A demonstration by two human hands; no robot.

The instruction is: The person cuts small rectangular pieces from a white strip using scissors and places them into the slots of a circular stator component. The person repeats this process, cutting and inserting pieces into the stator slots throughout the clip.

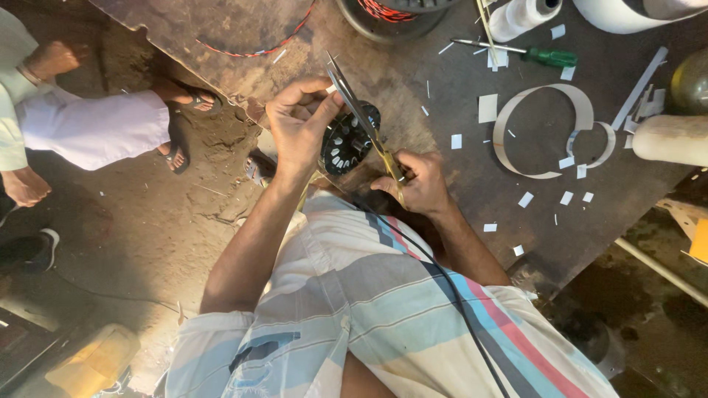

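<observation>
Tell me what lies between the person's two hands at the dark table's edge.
In the head view, a black round slotted motor core sits between the left hand and right hand, with the brass-handled scissors crossing over it.

Bench middle: bare patch of bench point(442, 96), only paper scraps point(487, 107).
Far edge: reel point(383, 11), screwdriver point(527, 51), rolls point(523, 15) crowd it.
Right edge: paper loop point(542, 129), cylinder point(671, 138) block.
Near edge: stator point(346, 140), scissors point(361, 114), both hands.

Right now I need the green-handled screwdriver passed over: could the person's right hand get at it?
Probably not at once: the right hand grips scissors, though the table toward the screwdriver lies open.
</observation>
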